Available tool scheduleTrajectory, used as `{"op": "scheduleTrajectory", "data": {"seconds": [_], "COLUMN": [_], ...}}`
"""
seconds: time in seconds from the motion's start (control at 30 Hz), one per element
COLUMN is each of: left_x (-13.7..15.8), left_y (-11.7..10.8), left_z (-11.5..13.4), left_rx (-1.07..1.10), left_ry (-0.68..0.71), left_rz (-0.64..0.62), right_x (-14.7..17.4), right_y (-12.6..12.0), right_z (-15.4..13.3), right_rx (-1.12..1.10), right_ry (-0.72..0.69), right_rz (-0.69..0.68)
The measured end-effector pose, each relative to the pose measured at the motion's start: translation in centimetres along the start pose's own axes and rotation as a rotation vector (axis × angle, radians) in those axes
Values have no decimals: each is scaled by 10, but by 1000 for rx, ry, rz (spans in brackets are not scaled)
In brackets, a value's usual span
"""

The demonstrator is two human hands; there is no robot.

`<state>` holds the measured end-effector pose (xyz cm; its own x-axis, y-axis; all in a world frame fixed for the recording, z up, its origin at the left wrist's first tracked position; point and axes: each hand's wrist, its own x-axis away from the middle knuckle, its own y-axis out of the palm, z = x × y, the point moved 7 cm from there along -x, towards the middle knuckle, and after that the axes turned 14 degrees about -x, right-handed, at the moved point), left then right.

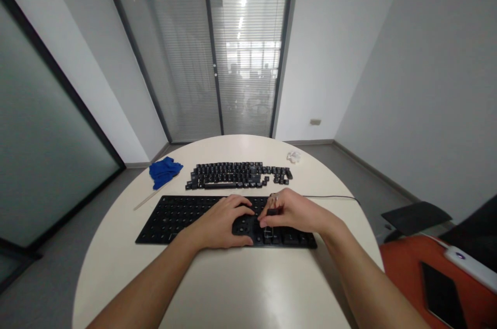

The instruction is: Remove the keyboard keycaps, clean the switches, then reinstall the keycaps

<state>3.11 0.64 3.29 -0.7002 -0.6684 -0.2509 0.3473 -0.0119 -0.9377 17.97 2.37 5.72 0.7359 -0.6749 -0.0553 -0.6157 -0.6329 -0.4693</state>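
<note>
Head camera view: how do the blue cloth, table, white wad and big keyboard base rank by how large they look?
Largest to smallest:
1. Table
2. Keyboard base, partly covered by the hands
3. Blue cloth
4. White wad

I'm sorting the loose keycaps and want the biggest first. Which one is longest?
The long black bar in the row nearest the keyboard; every other loose keycap is far shorter.

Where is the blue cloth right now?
In the head view, the blue cloth lies on the left side of the table, left of the loose keycaps and just beyond the keyboard's far-left corner.
</note>
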Motion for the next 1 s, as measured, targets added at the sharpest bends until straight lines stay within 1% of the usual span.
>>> {"op": "scheduleTrajectory", "data": {"seconds": [0.17, 0.3, 0.4, 0.57, 0.7, 0.77, 0.83, 0.93, 1.0], "left_x": [-1, -1, 0, -1, -1, -1, 1, 2, 1], "left_y": [1, 2, 2, 2, 2, 1, 0, -2, -2], "left_z": [1, 0, 0, 0, -1, -1, -1, -1, -4], "left_rx": [-49, -55, -54, -51, -38, -33, -28, 18, 85], "left_ry": [9, 14, 13, 20, 24, 25, 23, 10, -22], "left_rz": [-30, -21, -8, -10, -8, 1, 10, 38, 83], "right_x": [-1, 0, 2, 4, 0, -1, -3, -5, -7], "right_y": [10, 17, 13, 7, 8, 5, -1, -12, -18], "right_z": [-2, -9, -8, 10, 24, 31, 35, 36, 34], "right_rx": [127, 129, 71, -27, -261, -368, -424, -436, -412], "right_ry": [-21, -47, -12, 138, 198, 216, 204, 122, 45], "right_rz": [-46, -101, -92, -85, -91, -65, -12, 100, 184]}}
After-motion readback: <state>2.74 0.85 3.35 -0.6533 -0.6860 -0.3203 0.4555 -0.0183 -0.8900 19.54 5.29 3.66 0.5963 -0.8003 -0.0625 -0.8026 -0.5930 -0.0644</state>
